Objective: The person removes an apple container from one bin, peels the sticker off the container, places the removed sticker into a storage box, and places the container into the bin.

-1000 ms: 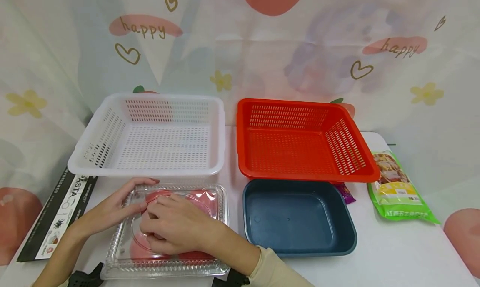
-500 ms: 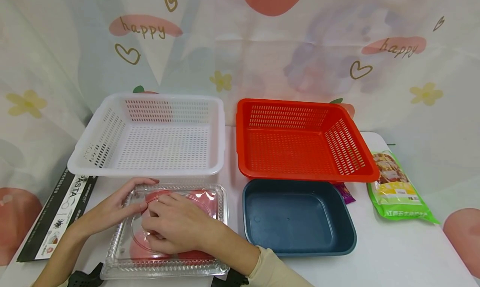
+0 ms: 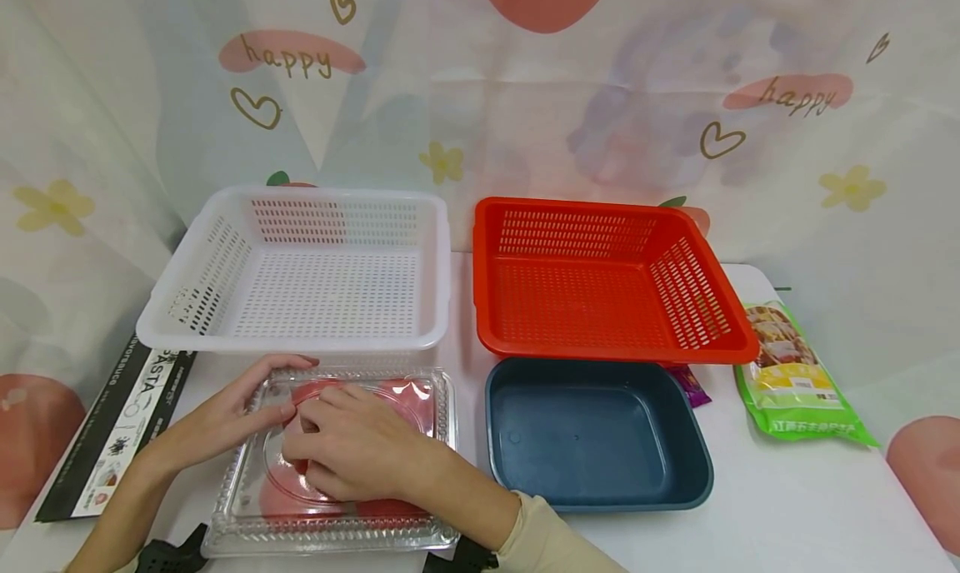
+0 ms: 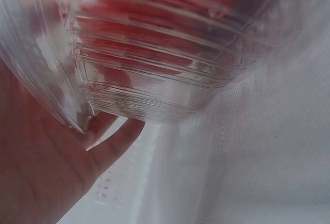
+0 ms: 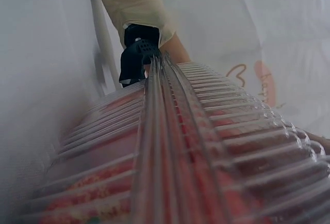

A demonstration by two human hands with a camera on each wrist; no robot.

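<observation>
A clear plastic box (image 3: 247, 498) with a ribbed rim and red contents lies at the front left of the table, its lid on. My left hand (image 3: 225, 415) grips the box's far left corner, thumb on the lid and fingers along the far edge. In the left wrist view, that hand (image 4: 46, 167) wraps round the corner. On top of the lid, my right hand (image 3: 360, 444) bends its fingers close to the left thumb. Its fingertips are mostly hidden, and whether they pinch something cannot be seen. The right wrist view shows the box's side (image 5: 170, 157) close up.
Behind the box stands a white basket (image 3: 300, 344), with a red basket (image 3: 615, 355) to its right. A dark blue tub (image 3: 592, 500) sits right of the box. A black and white package (image 3: 127, 431) lies at left, a green snack bag (image 3: 802, 381) at right, a purple packet (image 3: 690, 386) behind the tub.
My right hand's thumb and lower fingers have shifted slightly on the lid, drawing closer together. My left hand and the box stay where they were.
</observation>
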